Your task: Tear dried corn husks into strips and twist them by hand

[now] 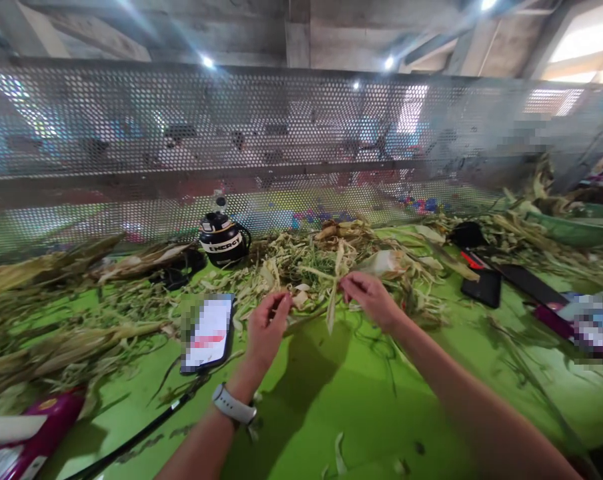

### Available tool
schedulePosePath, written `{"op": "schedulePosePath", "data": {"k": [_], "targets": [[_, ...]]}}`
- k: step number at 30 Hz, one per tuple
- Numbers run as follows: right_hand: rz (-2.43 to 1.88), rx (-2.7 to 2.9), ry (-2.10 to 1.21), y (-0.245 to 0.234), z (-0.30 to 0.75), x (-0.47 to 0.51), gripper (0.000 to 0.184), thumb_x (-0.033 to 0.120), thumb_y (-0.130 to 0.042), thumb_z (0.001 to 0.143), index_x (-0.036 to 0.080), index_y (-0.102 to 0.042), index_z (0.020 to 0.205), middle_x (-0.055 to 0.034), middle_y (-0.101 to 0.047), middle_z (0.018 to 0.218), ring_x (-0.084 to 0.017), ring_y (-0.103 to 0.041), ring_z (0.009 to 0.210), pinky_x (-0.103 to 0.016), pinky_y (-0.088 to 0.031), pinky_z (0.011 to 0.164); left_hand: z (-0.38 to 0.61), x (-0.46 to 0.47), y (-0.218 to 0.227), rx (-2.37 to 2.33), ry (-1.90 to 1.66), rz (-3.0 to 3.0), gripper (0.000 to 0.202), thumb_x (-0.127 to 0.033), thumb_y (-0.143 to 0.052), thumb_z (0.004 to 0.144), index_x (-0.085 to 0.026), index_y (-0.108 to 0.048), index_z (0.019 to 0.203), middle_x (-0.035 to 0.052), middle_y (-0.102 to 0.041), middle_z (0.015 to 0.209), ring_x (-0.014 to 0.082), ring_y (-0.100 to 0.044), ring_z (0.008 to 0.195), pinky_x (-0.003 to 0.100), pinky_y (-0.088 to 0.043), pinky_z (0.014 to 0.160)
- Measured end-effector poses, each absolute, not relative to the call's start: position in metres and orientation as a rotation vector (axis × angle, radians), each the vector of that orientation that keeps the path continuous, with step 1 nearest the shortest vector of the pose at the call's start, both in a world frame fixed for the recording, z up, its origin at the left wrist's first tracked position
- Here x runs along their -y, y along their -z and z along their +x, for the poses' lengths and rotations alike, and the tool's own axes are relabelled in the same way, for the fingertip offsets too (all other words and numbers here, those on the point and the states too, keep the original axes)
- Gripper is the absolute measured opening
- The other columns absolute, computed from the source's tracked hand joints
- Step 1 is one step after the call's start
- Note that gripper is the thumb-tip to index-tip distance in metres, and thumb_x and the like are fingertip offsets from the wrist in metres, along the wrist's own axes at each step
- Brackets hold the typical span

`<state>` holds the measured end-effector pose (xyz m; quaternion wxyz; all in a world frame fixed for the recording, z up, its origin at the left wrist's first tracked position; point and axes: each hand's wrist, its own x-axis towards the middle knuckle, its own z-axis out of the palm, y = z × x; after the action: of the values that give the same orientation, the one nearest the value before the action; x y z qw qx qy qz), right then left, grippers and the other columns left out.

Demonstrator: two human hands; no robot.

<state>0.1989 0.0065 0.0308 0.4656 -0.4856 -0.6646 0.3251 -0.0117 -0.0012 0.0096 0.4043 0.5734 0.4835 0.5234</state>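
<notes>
My right hand (369, 297) pinches a bundle of pale corn husk strips (333, 308) tied into a cross-like shape. The strips hang down just left of my fingertips, above the green table (301, 400). Close by on the left, my left hand (269, 327) has its thumb and fingers brought together, and whatever sits between them is too small to name. A watch with a light band (234, 404) is on my left wrist. Behind both hands lies a heap of husk scraps (306, 257), with a larger pale husk (381, 263) at its right.
A lit phone (207, 333) with a black cable (156, 423) lies left of my hands. Further back stand a black ENERGY jug (224, 240) and a perforated metal screen (301, 147). At right are a black phone (481, 288) and a green basin (576, 227). Purple packages flank the table.
</notes>
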Motion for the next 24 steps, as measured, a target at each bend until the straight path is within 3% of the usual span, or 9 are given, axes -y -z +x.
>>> {"op": "schedulePosePath", "data": {"k": [3, 6, 12, 17, 20, 24], "targets": [[-1.170, 1.759, -0.899, -0.025, 0.183, 0.003, 0.027, 0.040, -0.049, 0.084, 0.017, -0.055, 0.071, 0.0022, -0.052, 0.059, -0.011, -0.045, 0.055, -0.022, -0.035, 0.052, -0.004, 0.007, -0.010, -1.062, -1.176, 1.414, 0.028, -0.042, -0.061, 0.075, -0.016, -0.068, 0.069, 0.0034, -0.067, 0.069, 0.0166, -0.058, 0.070, 0.026, -0.043, 0.066], [-1.171, 1.812, -0.856, -0.018, 0.171, 0.010, 0.025, 0.037, -0.049, 0.086, 0.017, -0.054, 0.071, 0.0014, -0.053, 0.064, -0.011, -0.047, 0.059, -0.022, -0.036, 0.055, 0.005, 0.012, -0.007, -0.934, -1.079, 1.302, 0.024, -0.039, -0.068, 0.070, -0.016, -0.070, 0.076, 0.0029, -0.069, 0.073, 0.0155, -0.058, 0.070, 0.026, -0.043, 0.069], [-1.246, 1.920, -0.667, -0.011, 0.166, 0.014, 0.026, 0.036, -0.041, 0.090, 0.019, -0.050, 0.073, 0.0014, -0.054, 0.064, -0.012, -0.048, 0.058, -0.023, -0.036, 0.057, 0.010, 0.017, -0.001, -0.835, -0.980, 1.094, 0.025, -0.037, -0.076, 0.062, -0.015, -0.068, 0.068, -0.0006, -0.062, 0.062, 0.0090, -0.049, 0.057, 0.021, -0.038, 0.059], [-1.345, 1.694, -0.205, -0.017, 0.180, 0.006, 0.022, 0.034, -0.039, 0.092, 0.020, -0.049, 0.077, -0.0015, -0.055, 0.072, -0.015, -0.051, 0.067, -0.027, -0.039, 0.064, 0.010, 0.015, 0.005, -0.863, -1.025, 0.911, 0.032, -0.036, -0.081, 0.055, -0.015, -0.068, 0.076, -0.0013, -0.061, 0.066, 0.0076, -0.048, 0.057, 0.020, -0.035, 0.056], [-1.265, 1.635, 0.140, -0.024, 0.182, 0.010, 0.021, 0.030, -0.040, 0.091, 0.019, -0.051, 0.076, -0.0044, -0.056, 0.074, -0.018, -0.051, 0.075, -0.031, -0.039, 0.071, 0.010, 0.014, 0.008, -0.918, -1.106, 0.891, 0.028, -0.035, -0.078, 0.060, -0.016, -0.069, 0.078, -0.0011, -0.063, 0.068, 0.0067, -0.047, 0.057, 0.019, -0.033, 0.054], [-1.220, 2.108, 0.150, -0.022, 0.164, 0.030, 0.028, 0.033, -0.041, 0.091, 0.019, -0.052, 0.069, -0.0042, -0.056, 0.067, -0.017, -0.050, 0.066, -0.029, -0.037, 0.063, 0.009, 0.011, 0.007, -0.981, -1.218, 0.841, 0.026, -0.032, -0.078, 0.059, -0.016, -0.070, 0.078, 0.0001, -0.067, 0.071, 0.0081, -0.051, 0.059, 0.020, -0.035, 0.056]]}}
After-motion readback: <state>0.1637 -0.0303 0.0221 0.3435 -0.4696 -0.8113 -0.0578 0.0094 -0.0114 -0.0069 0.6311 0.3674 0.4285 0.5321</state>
